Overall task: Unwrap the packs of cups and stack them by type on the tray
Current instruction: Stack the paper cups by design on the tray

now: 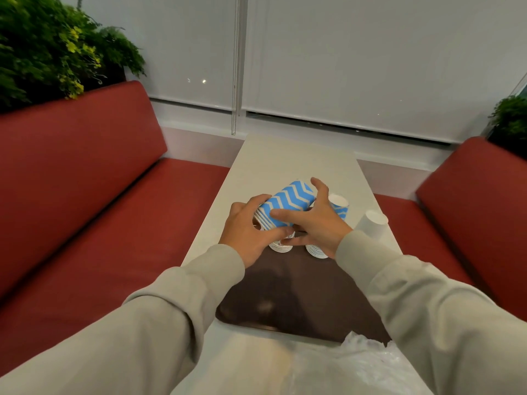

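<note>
Blue zigzag cups (288, 202) are tipped sideways over the far end of the tray (299, 303), your left hand (245, 232) and right hand (316, 223) both wrapped round them. Loosen up and the stack could slide apart, knocking the white stacks (281, 246) on the tray below.

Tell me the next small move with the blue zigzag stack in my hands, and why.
Probably tip the blue zigzag stack base-down and nest it into the blue cup standing mouth-up just right of it. The left hand and right hand hold the stack on its side above the far end of the tray, and that cup looks like the matching type.
</note>
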